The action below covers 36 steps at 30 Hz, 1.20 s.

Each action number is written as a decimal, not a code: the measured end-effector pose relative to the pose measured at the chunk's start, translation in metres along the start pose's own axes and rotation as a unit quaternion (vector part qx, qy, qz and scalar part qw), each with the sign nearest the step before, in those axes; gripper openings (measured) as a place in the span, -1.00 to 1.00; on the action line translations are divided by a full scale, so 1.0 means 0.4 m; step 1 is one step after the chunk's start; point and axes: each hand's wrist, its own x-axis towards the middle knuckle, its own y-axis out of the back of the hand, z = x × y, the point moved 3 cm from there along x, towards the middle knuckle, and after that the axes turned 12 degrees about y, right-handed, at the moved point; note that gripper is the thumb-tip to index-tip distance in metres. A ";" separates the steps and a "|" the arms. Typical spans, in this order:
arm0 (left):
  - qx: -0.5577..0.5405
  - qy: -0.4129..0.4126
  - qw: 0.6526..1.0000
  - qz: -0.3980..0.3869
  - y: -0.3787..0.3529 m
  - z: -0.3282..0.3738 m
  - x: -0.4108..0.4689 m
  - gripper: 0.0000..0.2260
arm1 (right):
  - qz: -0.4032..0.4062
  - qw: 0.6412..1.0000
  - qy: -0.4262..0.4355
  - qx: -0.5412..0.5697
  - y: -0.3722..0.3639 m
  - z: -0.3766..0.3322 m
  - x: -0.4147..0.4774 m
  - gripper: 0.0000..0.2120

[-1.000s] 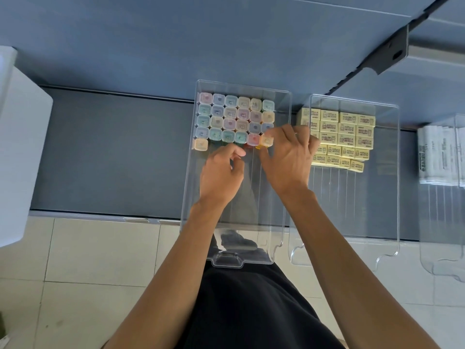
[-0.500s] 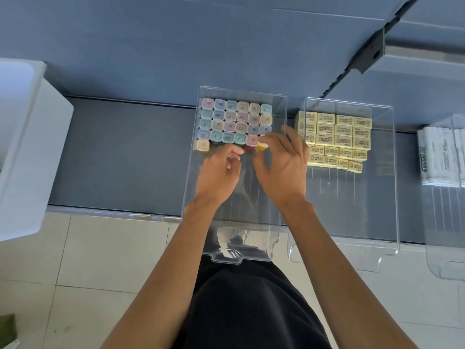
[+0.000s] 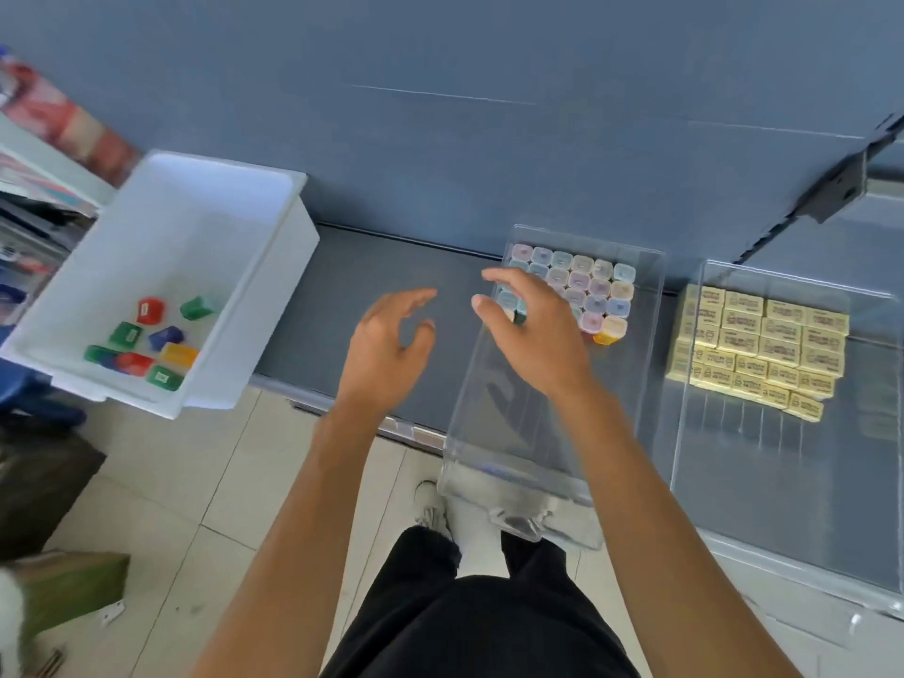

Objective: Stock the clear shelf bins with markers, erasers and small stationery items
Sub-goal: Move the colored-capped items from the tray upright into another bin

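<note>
A clear bin (image 3: 489, 433) on the grey shelf holds several rows of pastel-capped markers (image 3: 587, 286) standing at its back. My right hand (image 3: 528, 330) hovers over the bin's left side with fingers spread, holding nothing. My left hand (image 3: 386, 349) is in the air left of the bin, above the shelf, fingers relaxed and empty. A white tub (image 3: 161, 266) at the left holds several bright red, green, blue and yellow markers (image 3: 146, 345).
A second clear bin (image 3: 782, 482) to the right holds stacked yellow erasers (image 3: 763, 340). The grey shelf (image 3: 372, 276) meets a blue back wall. Below lie the tiled floor, a dark box at the left, and my shoe and dark trousers.
Both hands have lifted off the marker rows and moved left. My view has swung left, bringing the white tub of bright markers into sight.
</note>
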 end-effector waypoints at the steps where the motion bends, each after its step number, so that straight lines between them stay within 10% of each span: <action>1: -0.003 0.005 1.000 0.011 0.026 -0.009 0.000 -0.69 | -0.011 1.000 0.011 0.001 -0.020 -0.024 0.010 -0.70; 22: -0.078 0.043 0.979 0.184 0.668 -0.479 -0.221 -0.67 | -0.170 0.975 0.142 -0.035 -0.674 -0.559 -0.049 -0.63; 36: -0.058 0.046 0.986 0.152 0.812 -0.614 -0.070 -0.65 | -0.156 0.983 0.087 -0.047 -0.875 -0.557 0.084 -0.62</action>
